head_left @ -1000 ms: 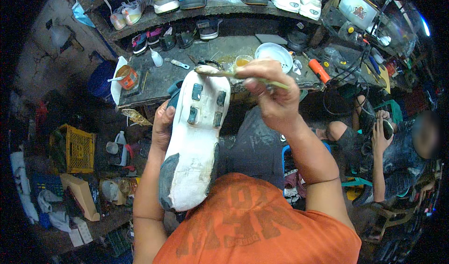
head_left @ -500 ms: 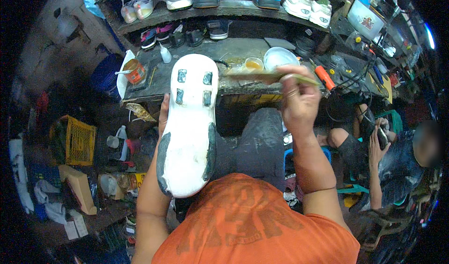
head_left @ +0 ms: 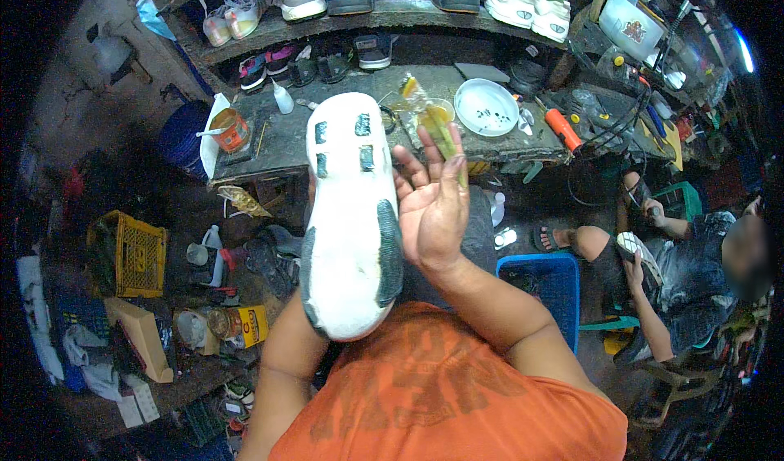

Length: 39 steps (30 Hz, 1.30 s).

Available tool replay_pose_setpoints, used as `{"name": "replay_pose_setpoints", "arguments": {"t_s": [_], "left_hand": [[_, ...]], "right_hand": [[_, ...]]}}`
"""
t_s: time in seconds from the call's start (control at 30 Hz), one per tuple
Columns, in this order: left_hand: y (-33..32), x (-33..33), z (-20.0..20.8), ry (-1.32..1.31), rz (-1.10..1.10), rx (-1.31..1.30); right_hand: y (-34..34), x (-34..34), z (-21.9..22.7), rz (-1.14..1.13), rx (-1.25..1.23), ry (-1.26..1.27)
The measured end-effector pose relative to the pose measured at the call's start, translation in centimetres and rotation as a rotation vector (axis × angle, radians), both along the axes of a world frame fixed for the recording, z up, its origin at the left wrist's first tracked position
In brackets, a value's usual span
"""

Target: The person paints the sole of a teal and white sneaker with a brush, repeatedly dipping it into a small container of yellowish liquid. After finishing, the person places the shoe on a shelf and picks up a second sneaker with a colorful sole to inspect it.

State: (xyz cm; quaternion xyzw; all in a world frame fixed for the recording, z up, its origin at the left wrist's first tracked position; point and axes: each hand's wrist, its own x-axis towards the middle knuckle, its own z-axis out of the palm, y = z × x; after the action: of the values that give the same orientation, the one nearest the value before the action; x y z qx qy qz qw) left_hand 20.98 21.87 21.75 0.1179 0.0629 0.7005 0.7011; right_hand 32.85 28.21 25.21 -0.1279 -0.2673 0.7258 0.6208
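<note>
A shoe [head_left: 353,224] is held up over my lap, its white sole with dark patches facing me. My left hand [head_left: 312,185] grips it from behind along the left edge, with most of the fingers hidden. Close to the shoe's right side, my right hand [head_left: 431,212] is turned palm up. Its thumb and fingers pinch a slim yellow-green stick [head_left: 445,144], while other fingers spread toward the sole. The stick points up toward the bench, where clear plastic [head_left: 415,102] and a small cup of amber liquid [head_left: 441,108] lie close behind it.
The dark bench [head_left: 269,159] bears a white dish [head_left: 486,107], an orange-handled tool [head_left: 563,130] and an orange tub [head_left: 230,130]. Several shoes line the shelf [head_left: 425,22] above. A blue basket [head_left: 539,298] is right of my lap. Further right, a seated person holds a shoe [head_left: 641,257].
My right hand has come left and down beside the shoe and turned palm up, its stick swinging from crosswise to upright. The shoe has shifted slightly right.
</note>
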Motion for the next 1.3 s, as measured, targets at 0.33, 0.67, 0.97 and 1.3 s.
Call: {"name": "replay_pose_setpoints", "arguments": {"t_s": [0.33, 0.67, 0.97, 1.3], "left_hand": [[0.0, -0.1, -5.9, -0.334, -0.251, -0.01], [0.1, -2.6, -3.2, -0.247, -0.063, -0.119], [-1.4, -1.2, -1.5, -0.137, 0.05, -0.024], [-1.2, -1.3, -1.5, -0.201, -0.11, 0.038]], "right_hand": [[0.6, 0.6, -0.2, -0.024, 0.02, -0.05], [2.9, 6.8, 1.9, -0.168, 0.385, -0.424], [4.1, 8.7, 6.3, -0.136, 1.031, -0.841], [4.6, 8.4, 7.3, 0.009, 1.196, -1.069]]}}
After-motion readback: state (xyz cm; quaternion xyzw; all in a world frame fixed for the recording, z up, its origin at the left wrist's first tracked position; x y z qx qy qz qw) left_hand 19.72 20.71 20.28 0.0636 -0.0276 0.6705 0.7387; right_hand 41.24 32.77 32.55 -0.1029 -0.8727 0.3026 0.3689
